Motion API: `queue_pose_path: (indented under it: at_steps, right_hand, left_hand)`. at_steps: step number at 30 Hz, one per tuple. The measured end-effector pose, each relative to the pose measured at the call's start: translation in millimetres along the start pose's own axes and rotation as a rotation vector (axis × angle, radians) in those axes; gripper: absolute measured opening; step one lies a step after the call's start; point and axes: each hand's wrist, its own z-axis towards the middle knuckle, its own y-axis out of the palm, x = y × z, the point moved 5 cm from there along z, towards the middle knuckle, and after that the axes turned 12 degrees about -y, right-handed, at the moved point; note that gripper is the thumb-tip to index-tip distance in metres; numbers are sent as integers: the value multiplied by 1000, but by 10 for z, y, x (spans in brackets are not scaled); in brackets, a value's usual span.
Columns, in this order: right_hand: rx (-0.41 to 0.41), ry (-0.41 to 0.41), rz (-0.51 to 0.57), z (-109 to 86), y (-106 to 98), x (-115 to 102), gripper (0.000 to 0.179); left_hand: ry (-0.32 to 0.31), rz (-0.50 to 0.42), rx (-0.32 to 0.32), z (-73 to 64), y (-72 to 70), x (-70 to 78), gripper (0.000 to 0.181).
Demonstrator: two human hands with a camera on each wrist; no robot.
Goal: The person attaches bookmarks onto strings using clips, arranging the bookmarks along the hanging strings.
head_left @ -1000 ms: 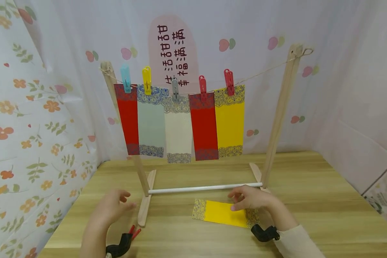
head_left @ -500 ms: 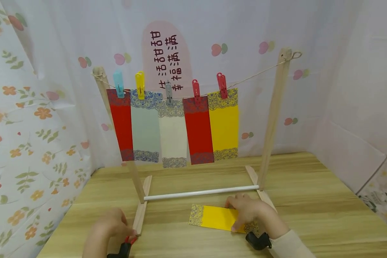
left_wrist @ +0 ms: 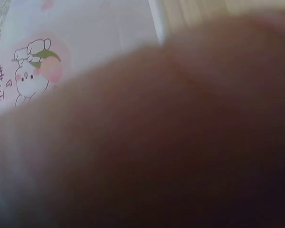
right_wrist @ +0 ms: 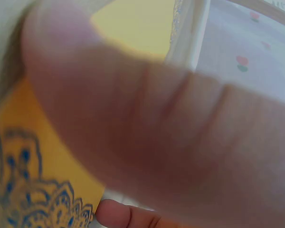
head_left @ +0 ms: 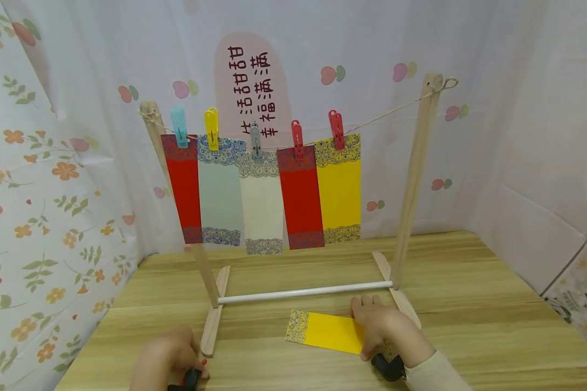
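Note:
A yellow card (head_left: pixel 330 331) with blue lace-patterned ends lies on the table in front of the rack. My right hand (head_left: pixel 383 326) spans its right part, thumb at the near edge and fingers at the far one. In the right wrist view the thumb (right_wrist: pixel 133 109) crosses the card (right_wrist: pixel 52 142), and a fingertip (right_wrist: pixel 114 213) meets its other edge. At the lower left, my left hand (head_left: pixel 168 353) curls over a red clothespin (head_left: pixel 203 362), mostly hidden by the fingers and the black wrist mount. The left wrist view is mostly filled by blurred skin (left_wrist: pixel 156 133).
A wooden rack (head_left: pixel 416 179) with a white crossbar (head_left: pixel 305 292) stands behind the hands. On its string (head_left: pixel 391 113), clothespins hold several cards, among them a red card (head_left: pixel 300 198) and a yellow card (head_left: pixel 339 193). Patterned curtains (head_left: pixel 63 190) surround the wooden table (head_left: pixel 445 271).
The view shifted slightly. My left hand came down onto the red clothespin, which was exposed before. My right hand lowered from above the yellow card and took hold of its edges.

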Motion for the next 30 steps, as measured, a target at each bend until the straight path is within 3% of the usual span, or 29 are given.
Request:
queue_pose_path:
  at_steps: [9, 15, 26, 30]
  right_hand:
    - [44, -12, 25, 10, -20, -2, 64]
    - [22, -42, 42, 35, -45, 43, 64]
    - [0, -42, 108, 29, -23, 55, 69]
    - [6, -35, 110, 25, -16, 56, 72]
  left_hand:
    - [40, 57, 24, -2, 51, 102, 30]
    - [66, 68, 56, 31, 35, 134, 30]
    - [59, -39, 31, 33, 40, 121, 24]
    - [55, -42, 51, 17, 34, 121, 23]
